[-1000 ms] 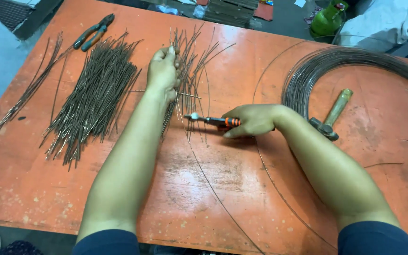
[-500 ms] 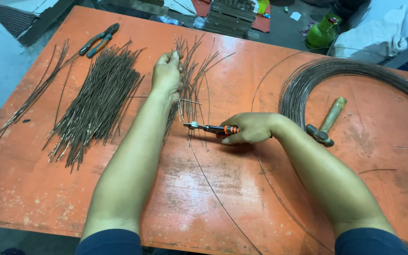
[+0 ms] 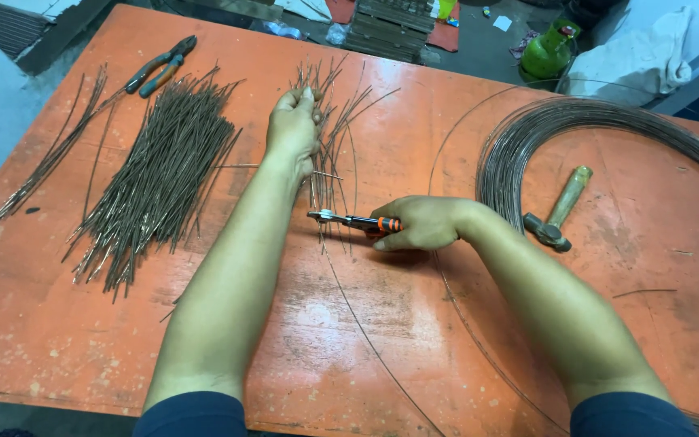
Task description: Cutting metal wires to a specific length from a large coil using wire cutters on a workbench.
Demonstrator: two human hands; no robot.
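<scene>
My left hand (image 3: 294,126) is closed around a small bundle of cut wire pieces (image 3: 340,121) at the middle back of the orange table (image 3: 382,340). My right hand (image 3: 418,222) grips orange-and-black-handled cutting pliers (image 3: 348,220), whose jaws point left and sit at the lower ends of that bundle. A long single wire (image 3: 366,340) runs from the pliers toward the table's front edge.
A large pile of cut wire pieces (image 3: 159,178) lies left of my left arm, with a thinner row of pieces (image 3: 42,170) further left. Blue-and-orange pliers (image 3: 160,65) rest at the back left. A wire coil (image 3: 608,129) and a wooden-handled hammer (image 3: 560,209) lie at right.
Both hands hold their positions at the bundle; the camera view has shifted slightly, and nothing was picked up or let go.
</scene>
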